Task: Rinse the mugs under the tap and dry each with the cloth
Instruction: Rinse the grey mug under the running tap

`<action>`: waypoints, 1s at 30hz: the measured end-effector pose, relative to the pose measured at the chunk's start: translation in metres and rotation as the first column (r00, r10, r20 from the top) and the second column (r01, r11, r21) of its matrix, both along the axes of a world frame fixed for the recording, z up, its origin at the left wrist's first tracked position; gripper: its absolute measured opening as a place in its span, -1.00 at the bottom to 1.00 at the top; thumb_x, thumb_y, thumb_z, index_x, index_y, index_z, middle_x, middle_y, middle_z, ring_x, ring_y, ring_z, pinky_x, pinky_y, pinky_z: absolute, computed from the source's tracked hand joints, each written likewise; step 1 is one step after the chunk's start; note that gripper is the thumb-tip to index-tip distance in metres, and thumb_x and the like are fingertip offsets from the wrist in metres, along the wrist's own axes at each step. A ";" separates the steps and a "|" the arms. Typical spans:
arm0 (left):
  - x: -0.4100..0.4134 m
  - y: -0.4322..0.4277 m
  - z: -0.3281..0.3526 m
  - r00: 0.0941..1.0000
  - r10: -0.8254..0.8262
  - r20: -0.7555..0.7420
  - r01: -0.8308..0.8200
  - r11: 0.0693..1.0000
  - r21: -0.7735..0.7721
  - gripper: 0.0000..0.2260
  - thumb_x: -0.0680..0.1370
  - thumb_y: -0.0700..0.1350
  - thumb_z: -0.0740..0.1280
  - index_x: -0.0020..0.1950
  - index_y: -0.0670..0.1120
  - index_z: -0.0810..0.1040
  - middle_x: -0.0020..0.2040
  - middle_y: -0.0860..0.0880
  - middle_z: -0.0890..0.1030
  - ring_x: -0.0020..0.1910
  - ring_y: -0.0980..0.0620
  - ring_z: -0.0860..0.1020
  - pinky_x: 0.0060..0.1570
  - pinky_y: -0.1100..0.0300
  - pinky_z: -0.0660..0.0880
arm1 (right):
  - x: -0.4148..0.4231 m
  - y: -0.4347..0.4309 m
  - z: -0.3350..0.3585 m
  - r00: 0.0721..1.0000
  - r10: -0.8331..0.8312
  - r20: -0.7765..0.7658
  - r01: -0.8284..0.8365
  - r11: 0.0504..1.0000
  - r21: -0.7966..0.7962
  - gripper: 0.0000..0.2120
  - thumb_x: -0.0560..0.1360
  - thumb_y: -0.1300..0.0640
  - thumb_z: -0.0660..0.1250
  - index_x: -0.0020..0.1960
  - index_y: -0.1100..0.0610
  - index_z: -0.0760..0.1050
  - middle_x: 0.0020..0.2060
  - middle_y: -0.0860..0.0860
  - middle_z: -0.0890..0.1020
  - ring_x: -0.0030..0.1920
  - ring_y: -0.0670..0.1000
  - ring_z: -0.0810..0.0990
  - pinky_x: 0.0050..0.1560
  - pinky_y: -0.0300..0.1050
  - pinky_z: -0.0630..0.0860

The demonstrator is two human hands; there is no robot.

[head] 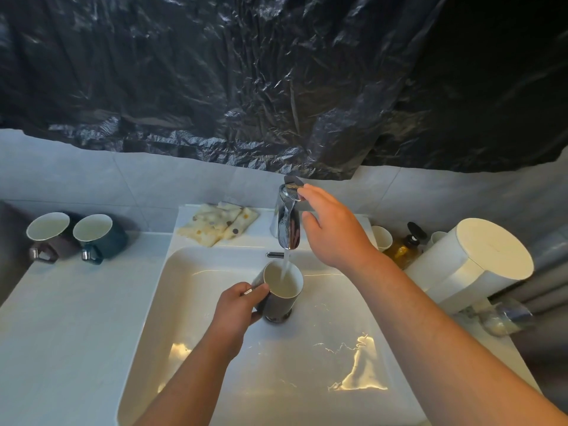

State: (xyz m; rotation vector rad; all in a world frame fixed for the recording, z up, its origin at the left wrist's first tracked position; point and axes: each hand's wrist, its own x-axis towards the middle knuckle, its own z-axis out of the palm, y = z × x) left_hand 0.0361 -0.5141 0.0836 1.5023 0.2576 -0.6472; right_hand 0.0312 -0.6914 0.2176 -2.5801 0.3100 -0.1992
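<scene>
My left hand [238, 305] grips a dark mug [281, 298] with a white inside by its handle, holding it upright over the white sink [221, 364]. Water runs from the chrome tap [287, 224] into the mug. My right hand [333, 229] reaches to the tap's lever, its fingers touching the lever at the top. Two more dark mugs [52, 233] [98, 235] stand on the counter at the far left. A folded dotted cloth [219, 224] lies on the sink's back ledge, left of the tap.
A white cylindrical container [473, 262], an amber bottle [404, 245] and a small white cup [381, 236] crowd the counter right of the tap. Black plastic sheeting [276, 81] covers the wall above the tiles. The white counter [61, 318] stretches out on the left.
</scene>
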 end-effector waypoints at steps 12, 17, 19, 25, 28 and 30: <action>-0.001 -0.002 -0.001 1.000 -0.005 -0.015 0.004 1.000 -0.015 -0.78 0.60 -0.14 0.40 -0.17 -0.24 0.49 -0.05 -0.25 0.57 0.02 -0.16 0.58 0.10 -0.05 0.63 | -0.010 0.006 -0.017 0.998 0.009 0.058 -0.008 1.000 -0.006 -0.54 0.69 0.14 0.14 0.57 -0.04 0.22 0.59 -0.11 0.20 0.55 0.00 0.27 0.45 -0.08 0.35; -0.004 0.001 0.010 0.989 -0.068 0.130 0.063 0.997 0.048 -0.72 0.40 -0.02 0.52 -0.18 -0.24 0.64 -0.13 -0.20 0.60 -0.08 -0.16 0.59 0.13 -0.15 0.58 | -0.036 0.008 -0.045 0.999 -0.044 0.007 0.040 0.961 0.272 -0.46 0.65 0.17 0.21 0.58 -0.11 0.18 0.59 -0.11 0.17 0.55 -0.02 0.23 0.47 -0.04 0.35; -0.004 0.004 0.012 0.970 -0.129 0.205 0.111 0.989 0.097 -0.59 0.27 0.10 0.50 -0.20 -0.25 0.61 -0.15 -0.15 0.59 -0.11 -0.14 0.58 0.05 -0.08 0.55 | -0.047 0.009 -0.065 0.965 -0.263 -0.017 0.242 0.858 0.453 -0.57 0.62 0.16 0.24 0.47 -0.02 0.36 0.46 -0.07 0.37 0.41 0.00 0.41 0.34 -0.12 0.40; -0.017 0.008 0.006 0.864 -0.275 0.421 0.164 0.946 0.281 -0.79 0.42 -0.26 0.56 -0.26 -0.31 0.56 0.16 -0.01 0.57 -0.14 0.27 0.57 -0.15 0.45 0.45 | -0.049 0.022 -0.083 0.763 -0.031 -0.645 0.615 0.342 0.711 -0.56 0.52 -0.40 0.20 0.12 -0.07 0.47 0.14 0.10 0.61 0.08 0.22 0.68 0.04 0.11 0.65; -0.021 0.010 0.000 0.813 -0.314 0.491 0.150 0.927 0.343 -0.75 0.39 -0.23 0.59 -0.31 -0.13 0.52 0.24 0.09 0.52 -0.04 0.26 0.59 -0.06 0.42 0.48 | -0.042 0.023 -0.090 0.766 0.001 -0.643 0.632 0.181 0.754 -0.50 0.50 -0.34 0.29 0.26 -0.01 0.45 0.19 0.17 0.64 0.04 0.21 0.72 -0.04 0.11 0.67; -0.023 0.011 0.004 0.813 -0.293 0.504 0.134 0.935 0.329 -0.76 0.37 -0.21 0.60 -0.09 -0.10 0.58 0.24 0.16 0.50 0.01 0.15 0.61 0.00 0.28 0.55 | -0.042 0.024 -0.094 0.775 -0.018 -0.632 0.630 0.097 0.770 -0.47 0.50 -0.21 0.35 0.35 0.08 0.44 0.20 0.22 0.63 0.02 0.21 0.71 -0.18 0.05 0.67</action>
